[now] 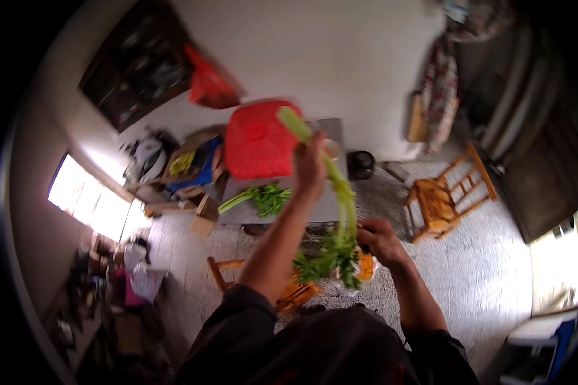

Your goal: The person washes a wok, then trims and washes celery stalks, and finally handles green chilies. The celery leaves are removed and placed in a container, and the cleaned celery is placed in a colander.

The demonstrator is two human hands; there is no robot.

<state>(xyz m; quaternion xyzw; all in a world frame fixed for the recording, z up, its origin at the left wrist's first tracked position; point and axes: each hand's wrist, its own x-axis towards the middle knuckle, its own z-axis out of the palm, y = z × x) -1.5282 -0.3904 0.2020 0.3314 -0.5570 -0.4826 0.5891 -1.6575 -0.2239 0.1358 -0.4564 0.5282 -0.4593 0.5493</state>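
Observation:
My left hand grips a long stalk of celery, held aslant above the front of a grey table. Its pale cut end points up and away, while its leaves hang towards my body. Beside the lower stems, my right hand is curled around a small dark object, too blurred to name. On the table, left of my left forearm, lies more leafy celery. Behind it a large red cover rests on the table, partly hidden by my left hand and the stalk.
A wooden chair stands to the right, another beneath my left arm. An orange and white item is low beyond the leaves. Left of the table are a cardboard box and yellow-green produce. A black pot sits near the wall.

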